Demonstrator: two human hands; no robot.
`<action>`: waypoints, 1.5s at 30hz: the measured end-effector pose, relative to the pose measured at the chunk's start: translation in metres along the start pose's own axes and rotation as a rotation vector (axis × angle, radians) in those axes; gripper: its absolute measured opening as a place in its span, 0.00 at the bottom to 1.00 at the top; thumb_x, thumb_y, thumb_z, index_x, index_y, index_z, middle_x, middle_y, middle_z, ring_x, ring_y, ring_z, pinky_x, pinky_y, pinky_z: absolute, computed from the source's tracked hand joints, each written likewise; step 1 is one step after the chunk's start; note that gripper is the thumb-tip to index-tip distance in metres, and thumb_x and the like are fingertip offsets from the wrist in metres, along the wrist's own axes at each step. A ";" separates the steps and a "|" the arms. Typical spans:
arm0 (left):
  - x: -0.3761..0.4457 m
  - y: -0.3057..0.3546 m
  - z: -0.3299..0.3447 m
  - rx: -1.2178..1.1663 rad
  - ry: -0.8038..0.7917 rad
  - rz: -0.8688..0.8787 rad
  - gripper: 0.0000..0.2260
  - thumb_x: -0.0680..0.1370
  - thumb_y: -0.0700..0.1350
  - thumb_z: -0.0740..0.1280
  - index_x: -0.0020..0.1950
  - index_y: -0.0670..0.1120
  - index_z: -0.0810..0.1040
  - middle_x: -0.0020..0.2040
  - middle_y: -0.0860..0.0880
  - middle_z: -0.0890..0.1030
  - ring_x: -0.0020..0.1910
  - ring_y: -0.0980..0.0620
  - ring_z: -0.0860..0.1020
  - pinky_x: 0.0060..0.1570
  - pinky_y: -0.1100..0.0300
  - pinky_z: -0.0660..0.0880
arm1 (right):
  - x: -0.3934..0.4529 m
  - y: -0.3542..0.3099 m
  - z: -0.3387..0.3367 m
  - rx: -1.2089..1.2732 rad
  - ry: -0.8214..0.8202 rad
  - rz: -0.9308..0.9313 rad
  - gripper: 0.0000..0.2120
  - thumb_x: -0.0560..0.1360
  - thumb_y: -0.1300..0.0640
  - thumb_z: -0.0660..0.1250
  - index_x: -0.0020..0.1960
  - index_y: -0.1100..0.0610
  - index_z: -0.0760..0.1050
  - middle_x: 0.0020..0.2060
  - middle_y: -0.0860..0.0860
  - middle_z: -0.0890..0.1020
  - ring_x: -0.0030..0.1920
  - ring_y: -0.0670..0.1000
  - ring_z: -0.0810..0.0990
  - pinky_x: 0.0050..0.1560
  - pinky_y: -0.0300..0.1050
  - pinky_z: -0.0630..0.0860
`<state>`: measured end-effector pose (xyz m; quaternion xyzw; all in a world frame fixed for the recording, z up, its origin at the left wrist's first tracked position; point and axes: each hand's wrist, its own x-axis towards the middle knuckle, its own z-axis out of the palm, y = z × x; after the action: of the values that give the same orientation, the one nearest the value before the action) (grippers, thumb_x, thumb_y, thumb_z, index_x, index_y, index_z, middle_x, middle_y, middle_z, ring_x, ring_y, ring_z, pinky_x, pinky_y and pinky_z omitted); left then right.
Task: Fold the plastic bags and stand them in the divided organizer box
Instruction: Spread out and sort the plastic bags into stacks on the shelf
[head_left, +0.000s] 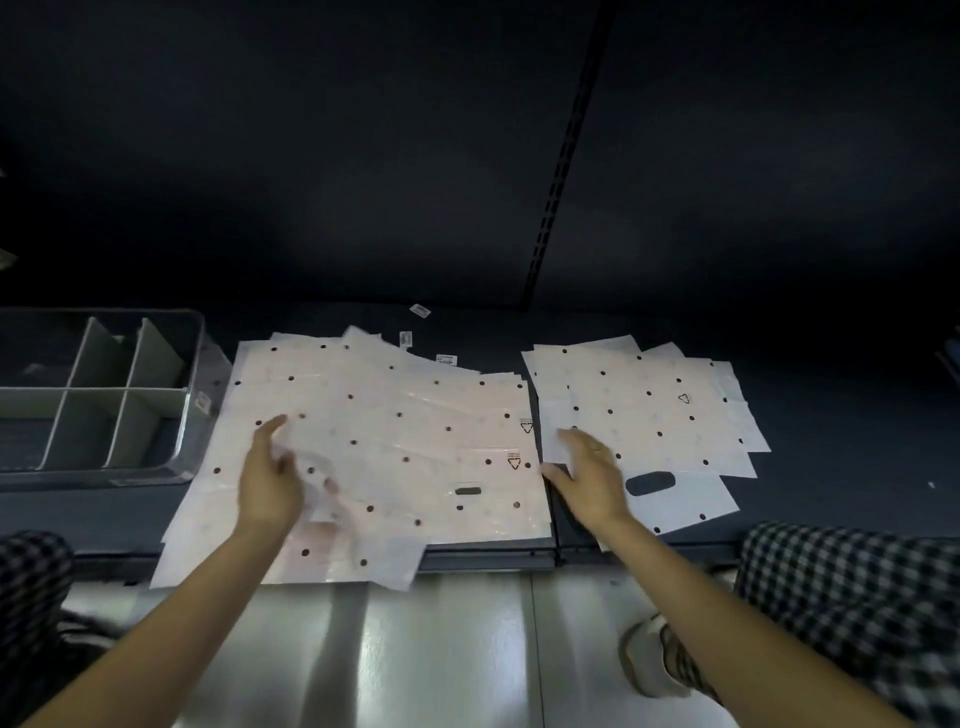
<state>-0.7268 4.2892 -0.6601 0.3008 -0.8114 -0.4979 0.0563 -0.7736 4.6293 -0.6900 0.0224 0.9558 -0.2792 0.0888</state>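
Observation:
A large pile of flat white plastic bags (395, 436) with black punch holes covers the middle of the dark shelf. A smaller pile of bags (660, 410) lies to its right. My left hand (272, 473) rests on the big pile's left part, its fingers curled around a crumpled bit of bag film. My right hand (589, 470) hovers, fingers spread, over the gap between the two piles. The grey divided organizer box (104, 395) stands at the far left, and I see no bags in its compartments.
Small barcode labels (420, 310) lie behind the big pile. The shelf's front edge (488, 558) runs under the bags, and a shiny metal floor lies below. My checked trouser legs and a shoe (649, 660) frame the bottom corners.

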 end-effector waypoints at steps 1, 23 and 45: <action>0.003 -0.008 -0.008 0.040 0.047 0.000 0.21 0.80 0.32 0.52 0.70 0.49 0.65 0.56 0.31 0.74 0.44 0.31 0.75 0.38 0.48 0.72 | -0.001 0.017 -0.006 -0.067 0.019 0.061 0.29 0.75 0.46 0.66 0.72 0.53 0.63 0.72 0.52 0.65 0.72 0.53 0.59 0.71 0.46 0.60; -0.018 -0.049 0.006 0.750 -0.418 0.300 0.24 0.80 0.53 0.58 0.76 0.52 0.58 0.78 0.48 0.49 0.77 0.44 0.45 0.73 0.48 0.47 | 0.022 -0.009 -0.022 0.254 0.275 0.212 0.21 0.81 0.57 0.56 0.30 0.54 0.57 0.26 0.50 0.64 0.32 0.53 0.64 0.30 0.44 0.57; -0.029 0.045 0.010 -0.489 -0.587 -0.370 0.40 0.63 0.72 0.61 0.72 0.56 0.61 0.59 0.43 0.78 0.57 0.46 0.79 0.52 0.44 0.78 | -0.022 -0.135 -0.011 0.416 -0.522 -0.254 0.23 0.76 0.57 0.67 0.24 0.51 0.66 0.18 0.42 0.64 0.22 0.41 0.62 0.25 0.32 0.59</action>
<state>-0.7262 4.3272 -0.6213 0.2645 -0.5833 -0.7421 -0.1976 -0.7659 4.5218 -0.6058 -0.1513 0.8188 -0.4729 0.2880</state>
